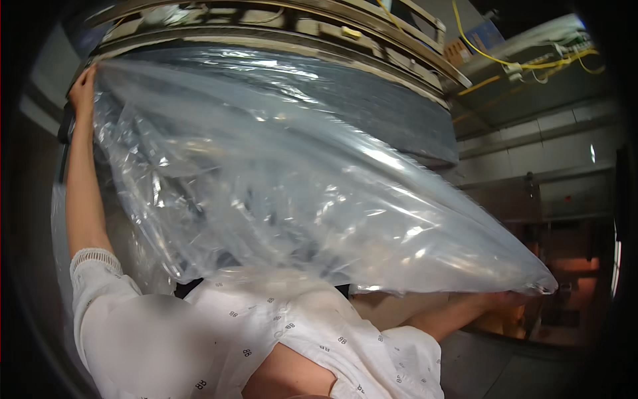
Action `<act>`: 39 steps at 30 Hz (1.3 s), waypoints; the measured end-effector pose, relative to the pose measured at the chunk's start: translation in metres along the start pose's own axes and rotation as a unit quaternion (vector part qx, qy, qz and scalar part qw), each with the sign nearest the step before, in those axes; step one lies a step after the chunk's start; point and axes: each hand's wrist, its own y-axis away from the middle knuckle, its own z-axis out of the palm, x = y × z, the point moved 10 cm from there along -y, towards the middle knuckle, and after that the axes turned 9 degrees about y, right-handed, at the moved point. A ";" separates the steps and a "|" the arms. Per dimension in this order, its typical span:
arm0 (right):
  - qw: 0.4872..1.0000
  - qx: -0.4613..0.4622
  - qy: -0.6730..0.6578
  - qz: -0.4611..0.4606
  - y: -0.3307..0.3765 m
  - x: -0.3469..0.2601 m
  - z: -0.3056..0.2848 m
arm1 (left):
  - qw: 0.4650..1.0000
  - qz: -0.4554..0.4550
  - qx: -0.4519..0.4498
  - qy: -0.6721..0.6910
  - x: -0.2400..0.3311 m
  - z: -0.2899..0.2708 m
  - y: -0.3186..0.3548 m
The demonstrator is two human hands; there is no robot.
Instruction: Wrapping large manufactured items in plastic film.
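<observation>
Head view, both hands gripping clear plastic sheet (279, 186) corners, left hand (82, 90) high, right hand (515, 299) low.

Factory floor: large metal machine (279, 40), hanging yellow cables (531, 63).

Plastic sheet (299, 193) spans between left hand (83, 90) and right hand (515, 299); machine (319, 40) behind

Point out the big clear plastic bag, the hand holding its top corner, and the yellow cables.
Big clear plastic bag (299, 193): head view, middle of the stretched film.
Left hand (83, 90): head view, back of the hand.
Yellow cables (531, 65): head view, strand at upper right.
</observation>
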 end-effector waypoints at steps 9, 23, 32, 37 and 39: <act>0.640 0.163 0.699 -0.274 -0.108 -0.075 -0.084 | 0.981 0.037 -0.131 -0.136 0.054 0.061 0.040; 0.645 -0.301 0.698 -0.085 -0.096 0.259 0.048 | 0.940 -0.002 -0.076 -0.332 -0.026 -0.101 0.011; 0.631 -0.107 0.737 -0.217 -0.157 0.240 0.095 | 0.950 0.011 -0.059 -0.305 -0.030 -0.089 0.004; 0.709 -0.168 0.685 -0.004 -0.188 0.304 0.067 | 0.955 0.002 -0.068 -0.289 -0.030 -0.090 0.006; 0.706 -0.166 0.688 -0.040 -0.192 0.316 0.078 | 0.958 0.003 -0.071 -0.278 -0.034 -0.100 0.005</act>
